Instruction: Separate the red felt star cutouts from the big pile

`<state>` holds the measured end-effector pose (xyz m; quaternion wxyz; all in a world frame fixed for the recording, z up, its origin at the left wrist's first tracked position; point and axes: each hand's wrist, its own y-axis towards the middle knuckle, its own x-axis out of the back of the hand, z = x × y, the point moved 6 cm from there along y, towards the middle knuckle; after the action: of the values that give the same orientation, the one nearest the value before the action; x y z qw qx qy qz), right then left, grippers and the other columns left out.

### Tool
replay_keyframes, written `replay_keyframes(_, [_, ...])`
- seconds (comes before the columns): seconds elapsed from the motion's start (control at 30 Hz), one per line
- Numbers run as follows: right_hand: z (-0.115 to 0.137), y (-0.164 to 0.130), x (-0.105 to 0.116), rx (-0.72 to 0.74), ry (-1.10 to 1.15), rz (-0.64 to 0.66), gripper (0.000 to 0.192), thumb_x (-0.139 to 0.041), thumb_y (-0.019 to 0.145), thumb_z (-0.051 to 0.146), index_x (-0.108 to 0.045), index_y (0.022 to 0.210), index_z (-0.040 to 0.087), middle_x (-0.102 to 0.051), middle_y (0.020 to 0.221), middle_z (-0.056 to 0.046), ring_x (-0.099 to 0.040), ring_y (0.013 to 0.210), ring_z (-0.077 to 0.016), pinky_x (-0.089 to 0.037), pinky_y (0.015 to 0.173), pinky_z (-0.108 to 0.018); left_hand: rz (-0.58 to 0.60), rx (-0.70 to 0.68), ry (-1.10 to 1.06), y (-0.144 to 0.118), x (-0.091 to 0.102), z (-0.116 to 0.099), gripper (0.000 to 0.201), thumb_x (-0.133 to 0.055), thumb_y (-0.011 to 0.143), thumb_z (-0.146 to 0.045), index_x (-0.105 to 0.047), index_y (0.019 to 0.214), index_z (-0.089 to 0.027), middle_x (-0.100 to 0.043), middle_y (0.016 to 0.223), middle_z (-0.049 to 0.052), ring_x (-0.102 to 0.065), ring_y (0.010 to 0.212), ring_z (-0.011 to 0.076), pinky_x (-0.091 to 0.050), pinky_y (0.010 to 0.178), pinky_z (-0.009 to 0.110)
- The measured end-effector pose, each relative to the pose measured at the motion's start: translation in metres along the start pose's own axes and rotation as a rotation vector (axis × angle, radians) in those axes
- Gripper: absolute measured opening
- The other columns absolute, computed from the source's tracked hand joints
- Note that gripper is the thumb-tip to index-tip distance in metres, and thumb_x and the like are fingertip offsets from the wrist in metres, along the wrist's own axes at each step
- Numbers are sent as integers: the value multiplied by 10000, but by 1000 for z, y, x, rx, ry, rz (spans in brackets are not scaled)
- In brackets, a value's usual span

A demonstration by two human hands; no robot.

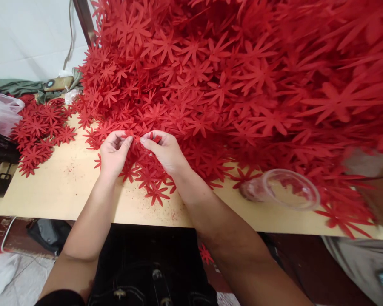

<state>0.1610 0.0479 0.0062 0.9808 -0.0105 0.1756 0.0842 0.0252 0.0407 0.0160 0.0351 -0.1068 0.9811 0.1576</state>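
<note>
A huge heap of red star-shaped paper flowers point(230, 76) covers most of the wooden table point(67, 191). My left hand point(114, 153) and my right hand point(166, 149) meet at the heap's near edge, thumbs and forefingers pinching one red flower piece point(136, 138) between them. Loose flowers point(153, 187) lie flat on the table under and around both hands.
A smaller pile of red flowers point(38, 134) lies at the left. A clear plastic cup point(284, 189) lies on its side at the right, near the table's front edge. Black objects point(0, 146) and a clear bag point(1, 108) sit at far left. One flower point(206, 254) is on the floor.
</note>
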Motion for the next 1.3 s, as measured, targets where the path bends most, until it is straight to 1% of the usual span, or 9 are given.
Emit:
replay_keyframes(0.1, [2, -2, -2, 26, -22, 28, 392, -744, 580, 483, -504, 581, 172, -434, 514, 79, -332, 498, -33, -297, 538, -236, -35, 57, -30, 0, 2, 1, 419, -827, 516, -478, -582, 685, -183, -569, 586, -47, -493, 513, 59, -436, 540, 204])
replay_keyframes(0.27, [4, -5, -7, 46, -63, 81, 494, -740, 552, 589, -469, 564, 176, -397, 509, 76, -313, 503, -35, -264, 522, -234, -203, 89, -64, 5, 20, 4, 464, -839, 488, -476, -522, 659, -182, -477, 533, -83, -405, 461, 33, -350, 467, 175])
replay_keyframes(0.43, [5, -5, -6, 52, -88, 97, 487, -729, 565, 599, -477, 581, 183, -414, 510, 67, -326, 493, -42, -262, 508, -234, -211, 46, -9, 11, 28, 6, 466, -822, 507, -487, -500, 678, -197, -482, 563, -73, -435, 500, 52, -389, 516, 204])
replay_keyframes(0.5, [9, -2, 2, 90, -91, 23, 458, -715, 599, 581, -477, 598, 189, -408, 519, 66, -322, 495, -46, -262, 505, -235, -222, 18, 41, 13, 31, 6, 437, -794, 550, -488, -497, 697, -204, -490, 590, -64, -460, 529, 64, -412, 549, 218])
replay_keyframes(0.67, [23, 1, 28, 244, -88, -283, 418, -724, 595, 557, -527, 698, 204, -439, 606, 57, -360, 546, -56, -312, 534, -233, -284, -86, 137, 12, 35, -2, 396, -772, 591, -462, -503, 705, -195, -542, 663, -40, -507, 606, 71, -433, 618, 223])
replay_keyframes(0.77, [21, -1, 16, 213, -170, -193, 433, -721, 591, 578, -552, 706, 196, -469, 613, 49, -386, 566, -62, -336, 552, -235, -239, -148, 184, 6, 24, -10, 349, -779, 606, -416, -525, 684, -189, -572, 659, -36, -523, 610, 73, -432, 618, 220])
replay_keyframes(0.93, [6, -6, -5, 67, -178, -12, 504, -694, 595, 619, -437, 538, 189, -373, 500, 74, -305, 497, -44, -270, 501, -241, -92, -209, 211, -6, 1, -17, 237, -761, 657, -320, -571, 686, -181, -615, 687, -19, -571, 656, 88, -462, 652, 230])
replay_keyframes(1.13, [-2, -1, 2, -57, -42, -52, 359, -732, 572, 445, -496, 558, 176, -403, 467, 87, -307, 460, -30, -225, 466, -231, 41, -123, 204, -9, -11, -10, 207, -737, 686, -339, -609, 704, -178, -642, 705, -5, -589, 672, 97, -481, 670, 240])
replay_keyframes(1.3, [-3, 2, 5, -56, 29, -78, 247, -695, 562, 318, -490, 598, 184, -421, 470, 98, -318, 449, -23, -197, 444, -215, -22, -66, 121, 0, 3, -5, 341, -754, 643, -469, -572, 729, -193, -599, 675, -18, -539, 594, 82, -458, 596, 227])
